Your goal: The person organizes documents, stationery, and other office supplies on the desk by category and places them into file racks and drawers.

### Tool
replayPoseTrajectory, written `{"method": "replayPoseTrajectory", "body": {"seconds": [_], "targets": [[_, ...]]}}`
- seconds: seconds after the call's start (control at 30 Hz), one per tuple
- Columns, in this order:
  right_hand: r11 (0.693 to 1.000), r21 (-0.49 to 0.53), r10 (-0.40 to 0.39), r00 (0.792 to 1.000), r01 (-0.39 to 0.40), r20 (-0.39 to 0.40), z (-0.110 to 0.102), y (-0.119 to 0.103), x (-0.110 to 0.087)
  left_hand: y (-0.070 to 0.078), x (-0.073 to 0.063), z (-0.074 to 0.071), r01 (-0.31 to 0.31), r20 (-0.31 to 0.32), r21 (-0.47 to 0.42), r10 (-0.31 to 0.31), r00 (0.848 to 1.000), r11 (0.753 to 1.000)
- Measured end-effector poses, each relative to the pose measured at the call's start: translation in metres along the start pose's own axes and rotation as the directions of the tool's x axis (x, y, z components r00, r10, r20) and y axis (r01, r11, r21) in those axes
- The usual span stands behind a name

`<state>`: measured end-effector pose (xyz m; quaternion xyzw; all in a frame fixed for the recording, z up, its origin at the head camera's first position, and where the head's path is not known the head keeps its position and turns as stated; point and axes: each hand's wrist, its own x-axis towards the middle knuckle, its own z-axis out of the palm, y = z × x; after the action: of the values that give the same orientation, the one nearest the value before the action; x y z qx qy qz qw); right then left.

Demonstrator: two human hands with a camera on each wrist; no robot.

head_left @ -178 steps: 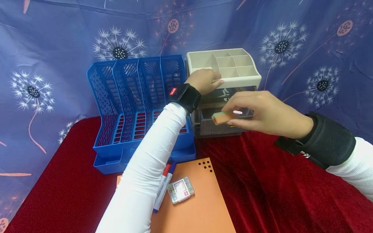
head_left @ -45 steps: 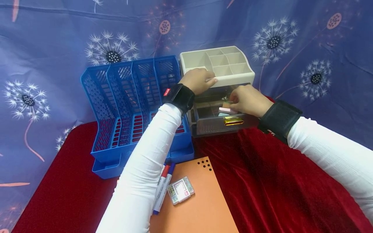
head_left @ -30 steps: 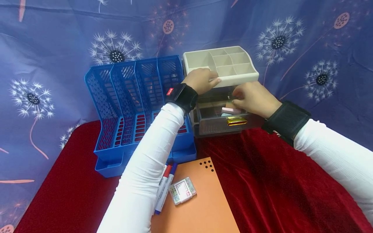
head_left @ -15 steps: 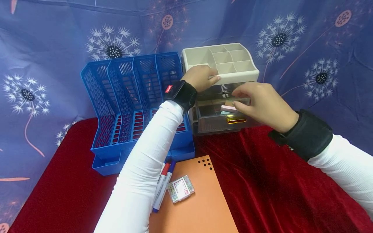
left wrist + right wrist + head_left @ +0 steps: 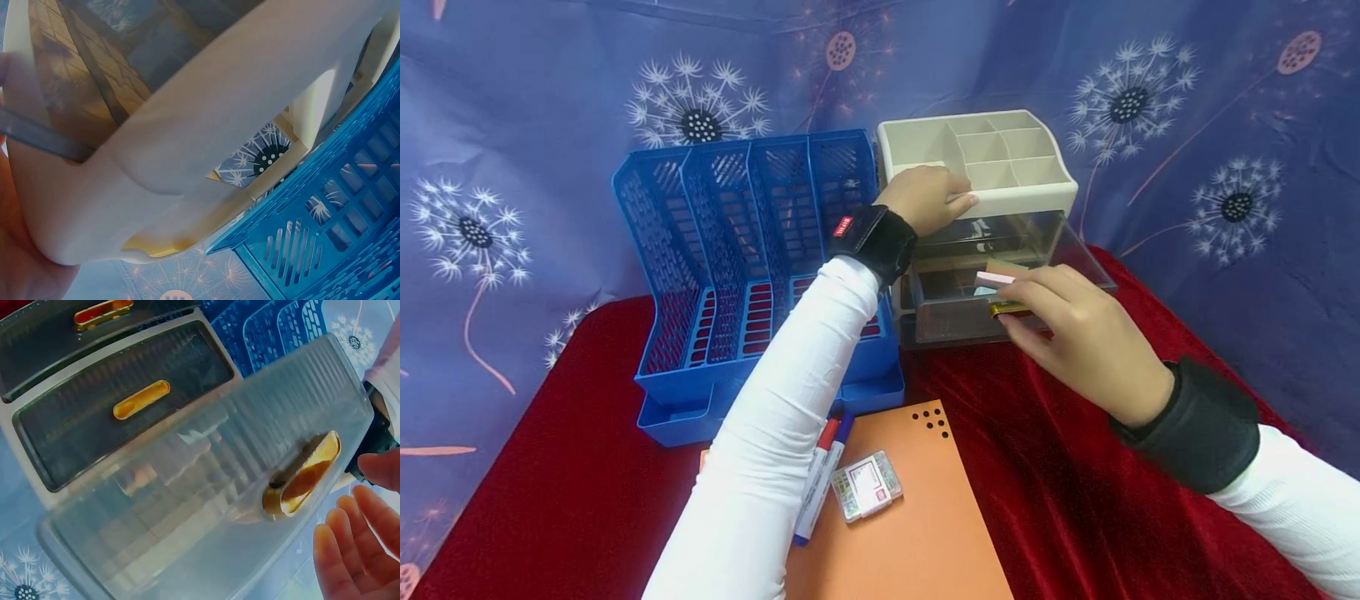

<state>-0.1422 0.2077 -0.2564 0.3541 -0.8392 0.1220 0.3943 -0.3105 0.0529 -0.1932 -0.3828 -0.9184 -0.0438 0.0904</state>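
two hands of mine show in the head view. my left hand (image 5: 921, 198), at upper centre, has its fingers curled over the front rim of the cream organizer (image 5: 1026, 200), gripping it. my right hand (image 5: 1078, 337), right of centre, has thumb and fingers parted around the gold handle (image 5: 1007, 308) of the clear drawer (image 5: 955, 321), which stands pulled out just right of centre. in it lie at least three small blocks (image 5: 995, 279), one pink, one pale, one tan, partly hidden by my right fingers. my white left sleeve (image 5: 790, 408) runs up from the bottom edge, blocking part of the blue rack (image 5: 688, 385) at left, which has four bays, and part of the two markers (image 5: 820, 487), one red-capped, one blue-capped. at lower centre one flat case (image 5: 867, 486) rests on one orange sheet (image 5: 917, 517) with six black dots.

in the left wrist view, the organizer fills the upper left, the rack the lower right; my hand shows only at the left edge.

in the right wrist view, i count three gold handles: two at upper left, one on the drawer across the middle. my fingers, lower right, are loosely extended beside that handle, with a gap between, holding nothing.
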Motion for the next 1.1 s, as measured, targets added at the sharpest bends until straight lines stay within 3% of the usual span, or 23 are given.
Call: {"method": "replayPoseTrajectory", "body": {"seconds": [0.27, 0.53, 0.87, 1.1], "targets": [[0.999, -0.048, -0.008, 1.000, 0.008, -0.006, 0.013, 0.000, -0.016, 0.002, -0.001, 0.000, 0.006, 0.007, 0.001, -0.006, 1.000, 1.000], [0.997, -0.068, -0.052, 0.993, 0.045, -0.106, 0.029, 0.006, -0.027, 0.001, 0.000, 0.003, 0.002, 0.001, -0.010, -0.002, 1.000, 1.000], [0.998, -0.018, 0.058, 0.973, -0.064, -0.223, 0.045, 0.003, -0.025, 0.001, 0.002, 0.002, 0.002, -0.006, 0.007, -0.002, 1.000, 1.000], [0.991, 0.043, 0.132, 0.932, -0.124, -0.336, 0.058, 0.002, -0.022, -0.002, 0.001, -0.001, 0.009, 0.001, 0.011, -0.009, 1.000, 1.000]]}}
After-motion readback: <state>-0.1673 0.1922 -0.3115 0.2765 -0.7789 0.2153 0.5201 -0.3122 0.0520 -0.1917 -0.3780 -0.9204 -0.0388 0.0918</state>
